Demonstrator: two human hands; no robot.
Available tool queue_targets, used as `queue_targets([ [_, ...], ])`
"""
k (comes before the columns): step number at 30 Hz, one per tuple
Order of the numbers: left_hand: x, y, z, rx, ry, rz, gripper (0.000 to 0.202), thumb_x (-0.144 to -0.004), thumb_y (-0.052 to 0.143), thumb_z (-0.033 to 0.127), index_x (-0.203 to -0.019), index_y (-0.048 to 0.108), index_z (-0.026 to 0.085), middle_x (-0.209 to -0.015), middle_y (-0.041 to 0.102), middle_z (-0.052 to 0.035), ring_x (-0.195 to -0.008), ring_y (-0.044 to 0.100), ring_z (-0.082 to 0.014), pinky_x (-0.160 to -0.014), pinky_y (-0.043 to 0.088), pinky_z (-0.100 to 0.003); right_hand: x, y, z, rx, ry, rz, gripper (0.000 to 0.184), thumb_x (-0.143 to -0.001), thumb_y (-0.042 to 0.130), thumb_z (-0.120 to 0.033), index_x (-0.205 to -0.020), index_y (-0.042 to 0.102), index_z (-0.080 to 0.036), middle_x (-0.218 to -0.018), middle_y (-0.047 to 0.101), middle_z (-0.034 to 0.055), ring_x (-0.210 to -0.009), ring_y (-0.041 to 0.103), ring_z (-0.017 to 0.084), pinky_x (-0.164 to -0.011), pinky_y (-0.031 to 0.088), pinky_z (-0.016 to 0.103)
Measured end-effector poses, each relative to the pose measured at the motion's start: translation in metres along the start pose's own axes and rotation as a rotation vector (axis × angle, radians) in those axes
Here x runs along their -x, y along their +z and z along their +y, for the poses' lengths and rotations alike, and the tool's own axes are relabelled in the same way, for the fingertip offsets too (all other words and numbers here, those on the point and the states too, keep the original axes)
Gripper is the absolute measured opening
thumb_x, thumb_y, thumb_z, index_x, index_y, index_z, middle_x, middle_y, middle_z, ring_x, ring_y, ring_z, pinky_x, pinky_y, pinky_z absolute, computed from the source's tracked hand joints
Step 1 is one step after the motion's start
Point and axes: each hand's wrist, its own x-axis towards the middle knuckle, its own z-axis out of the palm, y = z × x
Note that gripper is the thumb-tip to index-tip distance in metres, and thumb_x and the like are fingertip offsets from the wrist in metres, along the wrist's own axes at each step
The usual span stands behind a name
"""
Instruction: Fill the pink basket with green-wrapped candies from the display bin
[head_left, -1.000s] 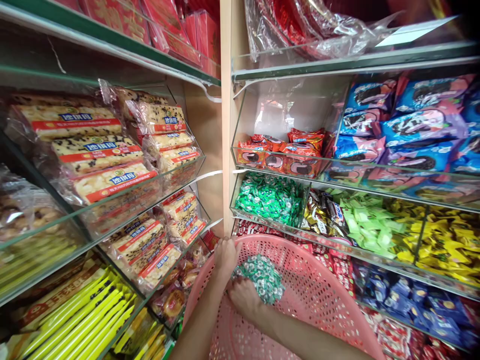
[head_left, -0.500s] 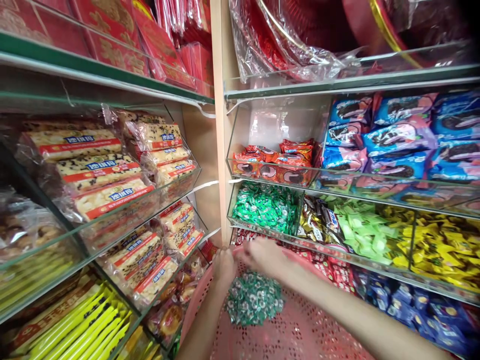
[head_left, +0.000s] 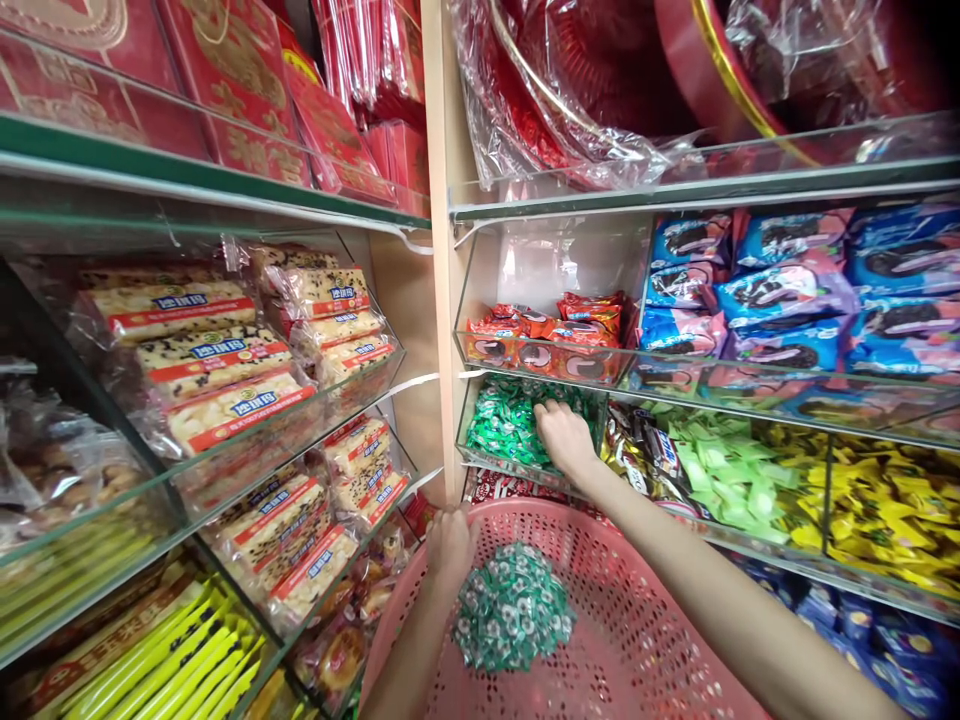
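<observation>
My left hand is closed around the far rim of a pink perforated plastic basket. Inside the basket, left of its middle, lies a heap of small green-wrapped candies. My right hand reaches over the basket into a clear shelf bin of bright green-wrapped candies. Its fingers are curled down onto the candies at the bin's right side, with the fingertips hidden among them.
Right of the bin are chocolate bars, light-green candies and yellow candies. Blue cookie packs sit above, behind a glass lip. Packaged sesame bars fill the left shelves. A wooden post stands at the corner.
My right hand has moved up from near the basket's far rim into the green candy bin. My left hand stays on the rim. The view has shifted slightly.
</observation>
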Motion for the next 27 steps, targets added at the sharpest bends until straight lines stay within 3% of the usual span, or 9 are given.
queue_targets([
  [4, 0.0, 0.002, 0.0, -0.007, -0.001, 0.009, 0.038, -0.09, 0.038, 0.039, -0.112, 0.062, 0.02, -0.102, 0.067, -0.0106, -0.098, 0.06, -0.0226, -0.08, 0.042, -0.03, 0.007, -0.006, 0.003, -0.001, 0.007, 0.061, 0.02, -0.088, 0.037, -0.01, -0.095, 0.056, -0.013, -0.094, 0.059, 0.0132, -0.088, 0.055, 0.022, -0.063, 0.042, 0.026],
  [10, 0.001, -0.001, 0.002, -0.034, 0.0, -0.009, 0.038, -0.09, 0.037, 0.04, -0.113, 0.061, 0.021, -0.1, 0.067, -0.0105, -0.098, 0.06, -0.0221, -0.078, 0.042, -0.029, 0.035, -0.039, 0.002, -0.104, 0.039, 0.102, 0.018, -0.091, 0.037, -0.017, -0.092, 0.055, -0.015, -0.09, 0.056, 0.0111, -0.083, 0.053, 0.019, -0.058, 0.037, 0.023],
  [15, 0.002, -0.001, 0.002, -0.025, 0.006, 0.002, 0.036, -0.089, 0.039, 0.037, -0.114, 0.061, 0.021, -0.099, 0.067, -0.0106, -0.097, 0.06, -0.0232, -0.077, 0.042, -0.029, 0.078, -0.045, -0.018, -0.608, -0.139, 0.154, 0.023, -0.092, 0.036, -0.025, -0.086, 0.057, -0.018, -0.084, 0.055, 0.0048, -0.075, 0.053, 0.014, -0.064, 0.039, 0.023],
  [19, 0.002, 0.0, 0.001, -0.01, 0.021, 0.02, 0.036, -0.089, 0.039, 0.035, -0.113, 0.061, 0.021, -0.098, 0.067, -0.0105, -0.095, 0.061, -0.0237, -0.076, 0.042, -0.03, 0.11, -0.006, -0.041, -1.045, -0.12, 0.021, 0.017, -0.086, 0.043, -0.023, -0.078, 0.057, -0.018, -0.079, 0.058, 0.0026, -0.068, 0.053, 0.013, -0.062, 0.04, 0.022],
  [24, 0.003, -0.003, 0.003, -0.032, 0.017, 0.004, 0.038, -0.09, 0.037, 0.038, -0.114, 0.061, 0.021, -0.099, 0.066, -0.0107, -0.098, 0.059, -0.0225, -0.079, 0.042, -0.03, 0.128, 0.067, -0.054, -1.385, 0.172, -0.358, 0.009, -0.071, 0.052, -0.019, -0.062, 0.052, -0.018, -0.052, 0.053, -0.004, -0.048, 0.047, 0.01, -0.048, 0.036, 0.02],
  [27, 0.004, -0.005, 0.005, -0.037, 0.021, -0.012, 0.039, -0.091, 0.035, 0.04, -0.115, 0.06, 0.021, -0.101, 0.066, -0.0105, -0.099, 0.059, -0.0219, -0.08, 0.041, -0.03, 0.133, 0.091, -0.054, -1.471, 0.3, -0.549, 0.007, -0.065, 0.053, -0.015, -0.059, 0.052, -0.017, -0.049, 0.055, -0.0051, -0.039, 0.042, 0.007, -0.042, 0.034, 0.018],
])
